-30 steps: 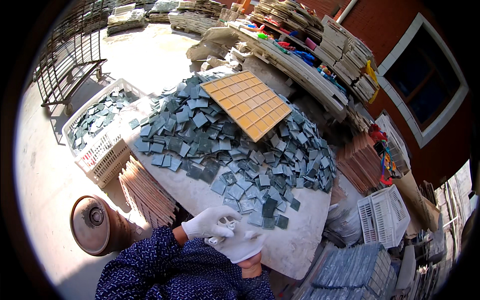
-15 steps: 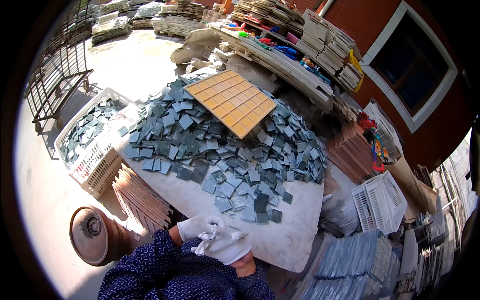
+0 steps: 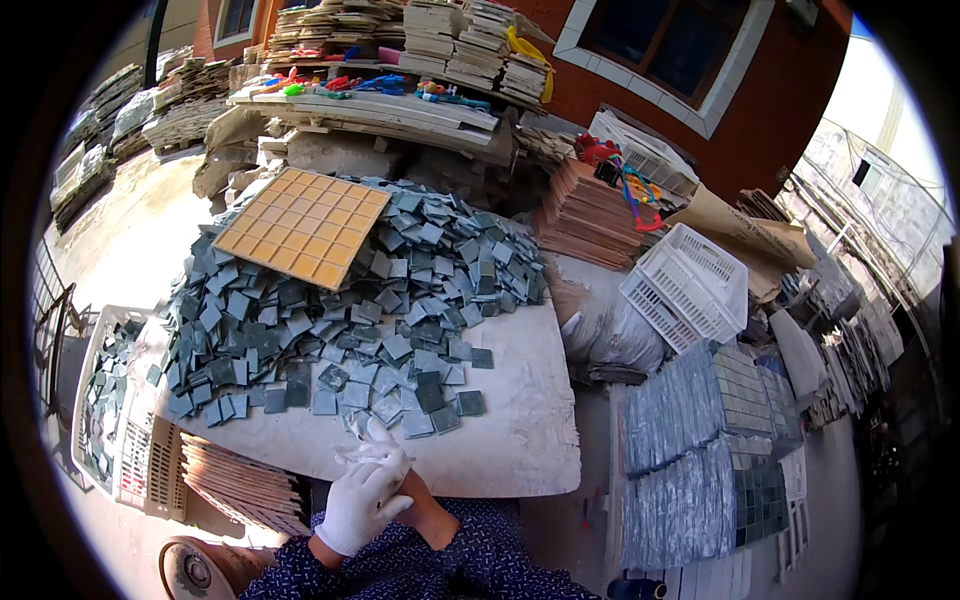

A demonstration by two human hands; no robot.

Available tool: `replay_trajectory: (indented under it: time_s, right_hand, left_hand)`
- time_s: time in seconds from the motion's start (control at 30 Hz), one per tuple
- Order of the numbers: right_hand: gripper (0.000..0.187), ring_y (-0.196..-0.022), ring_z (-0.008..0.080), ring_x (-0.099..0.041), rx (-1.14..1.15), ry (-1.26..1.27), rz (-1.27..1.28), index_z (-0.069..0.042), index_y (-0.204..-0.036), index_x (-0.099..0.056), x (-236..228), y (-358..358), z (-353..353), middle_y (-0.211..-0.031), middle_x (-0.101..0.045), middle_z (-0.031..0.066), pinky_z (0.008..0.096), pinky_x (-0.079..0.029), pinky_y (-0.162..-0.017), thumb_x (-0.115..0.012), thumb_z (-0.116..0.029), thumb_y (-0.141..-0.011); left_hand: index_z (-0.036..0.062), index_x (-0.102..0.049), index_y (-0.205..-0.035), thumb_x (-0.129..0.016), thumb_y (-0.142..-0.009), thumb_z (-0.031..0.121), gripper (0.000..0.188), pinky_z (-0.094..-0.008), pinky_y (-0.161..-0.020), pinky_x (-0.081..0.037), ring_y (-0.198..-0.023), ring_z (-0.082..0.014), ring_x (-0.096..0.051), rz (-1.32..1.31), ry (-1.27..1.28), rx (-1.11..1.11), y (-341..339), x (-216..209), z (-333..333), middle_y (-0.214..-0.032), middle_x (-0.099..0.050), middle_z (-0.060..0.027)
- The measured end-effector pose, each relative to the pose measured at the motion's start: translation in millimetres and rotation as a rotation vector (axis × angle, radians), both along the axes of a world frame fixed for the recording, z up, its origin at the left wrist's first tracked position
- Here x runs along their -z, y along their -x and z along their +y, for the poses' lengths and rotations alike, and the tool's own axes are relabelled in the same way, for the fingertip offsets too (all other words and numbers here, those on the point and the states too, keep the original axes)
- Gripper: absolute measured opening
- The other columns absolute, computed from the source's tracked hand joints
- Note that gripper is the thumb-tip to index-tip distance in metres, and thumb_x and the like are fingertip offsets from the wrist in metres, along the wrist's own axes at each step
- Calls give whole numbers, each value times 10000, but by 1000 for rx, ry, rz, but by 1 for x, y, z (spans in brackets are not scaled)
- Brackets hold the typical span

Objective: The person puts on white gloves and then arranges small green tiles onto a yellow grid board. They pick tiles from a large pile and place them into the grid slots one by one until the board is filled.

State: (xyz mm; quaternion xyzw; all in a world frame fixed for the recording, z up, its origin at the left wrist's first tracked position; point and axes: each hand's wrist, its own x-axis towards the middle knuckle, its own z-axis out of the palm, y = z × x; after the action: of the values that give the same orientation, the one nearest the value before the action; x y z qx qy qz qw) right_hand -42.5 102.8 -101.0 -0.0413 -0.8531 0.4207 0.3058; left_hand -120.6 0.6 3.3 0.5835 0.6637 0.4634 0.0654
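Note:
Both hands wear white gloves and meet at the near edge of a pale worktable (image 3: 520,410). My left hand (image 3: 357,507) is closed against my right glove near its cuff, where a bare wrist shows. My right hand (image 3: 376,442) points away from me over the table edge, its fingers stretched out and partly hidden by the left. Just beyond the fingertips lie loose dark green-grey square tiles (image 3: 430,391), part of a large heap. A yellow-orange grid tray (image 3: 305,228) rests tilted on the heap, its squares divided by raised ribs.
A white plastic crate (image 3: 150,465) with tiles stands at the left, beside stacked brown boards (image 3: 240,480) and a rusty drum (image 3: 195,570). At the right are wrapped tile stacks (image 3: 680,450), a white basket (image 3: 690,285) and reddish sheets (image 3: 590,215). Slabs (image 3: 370,115) are piled behind.
The view has swung right, so the table and tiles sit further left in it. My left hand has come over my right glove near the wrist, and my right fingers now point outward.

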Motion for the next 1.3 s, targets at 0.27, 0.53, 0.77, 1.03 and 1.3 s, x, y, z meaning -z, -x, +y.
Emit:
replay_trajectory:
  time_s: [0.27, 0.53, 0.77, 1.03, 1.3]
  right_hand:
    - [565, -1300, 184, -406, -298, 1558, 341, -123, -1529, -146, 43, 12, -2, -1517, -306, 64, 319, -302, -1085, -321, -354, -1044]
    - [673, -1388, 217, -313, -286, 921, 468, -98, -1529, -101, 46, 16, 27, -1542, -255, 116, 344, -266, -1108, -456, -314, -999]
    - [734, -1333, 239, -372, -382, 1164, 358, -58, -1519, -129, -25, -23, 4, -1501, -296, 136, 367, -334, -1077, -425, -470, -989]
    - [747, -1256, 237, -421, -678, 1279, 230, -81, -1525, -120, -36, -26, 6, -1504, -295, 134, 363, -331, -1063, -373, -529, -984]
    - [794, -1199, 229, -451, -768, 1408, 374, -103, -1532, -96, 5, 20, 22, -1506, -293, 125, 356, -342, -1044, -348, -599, -966]
  left_hand:
    - [-2, -517, -830, -587, -754, -13, 103, -360, -590, -433, -605, -243, -526, -4, 105, -80, -20, 35, 17, -681, -513, -138]
    - [-33, -592, -889, -581, -846, 49, 93, -378, -637, -457, -638, -278, -511, -201, 156, 182, -47, 14, 17, -727, -568, -169]
    - [-13, -570, -826, -567, -773, 11, 57, -405, -627, -456, -624, -355, -525, -14, 237, 221, -56, 15, 7, -701, -538, -208]
    - [6, -550, -823, -551, -768, -23, 62, -401, -632, -461, -614, -343, -526, -25, 202, 231, -78, 15, 2, -698, -535, -191]
    - [-30, -591, -925, -578, -881, 40, 83, -358, -770, -456, -790, -291, -546, -412, 360, 185, -72, 20, -12, -858, -588, -191]
